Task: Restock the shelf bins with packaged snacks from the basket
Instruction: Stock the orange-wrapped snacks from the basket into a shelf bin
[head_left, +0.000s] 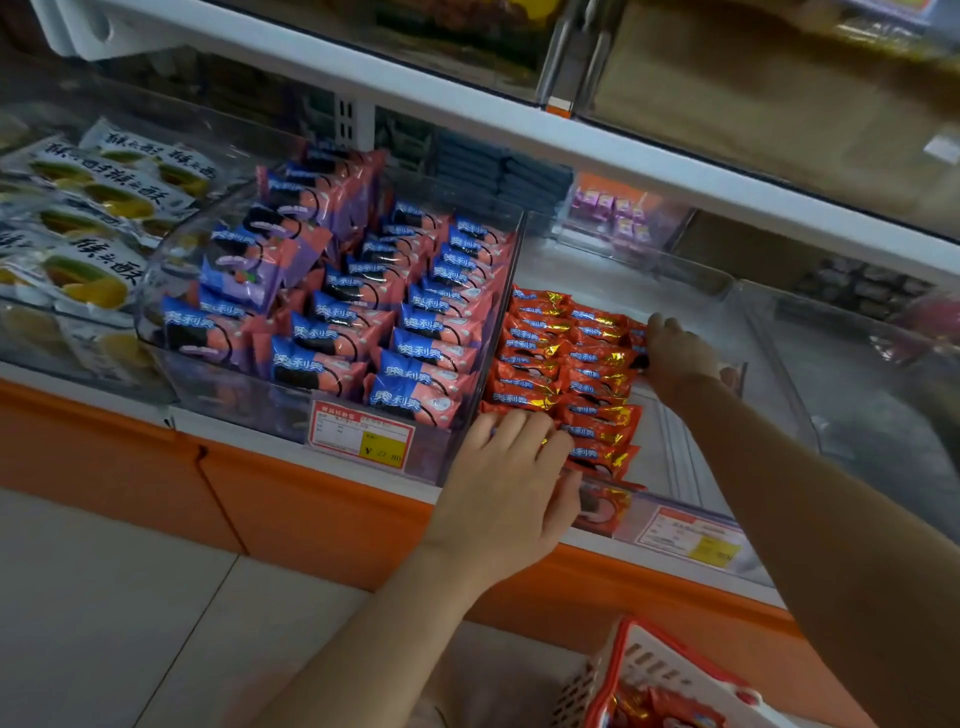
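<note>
Red-and-gold snack packets (566, 364) lie in rows in the left half of a clear shelf bin (685, 457). My left hand (511, 483) rests on the front packets at the bin's front edge, fingers spread and lightly bent over them. My right hand (678, 356) reaches deeper in, its fingertips pressing against the right side of the packet rows; no packet is visibly held. A white basket with a red rim (660, 675) sits at the bottom right with more red packets (660, 706) inside.
To the left stands a clear bin of pink-and-blue snack packets (363, 312), then a bin of white-wrapped pastries (78, 218). An upper shelf (467, 104) overhangs. An orange base panel (311, 499) runs below. Price tags (363, 436) hang on the bin fronts.
</note>
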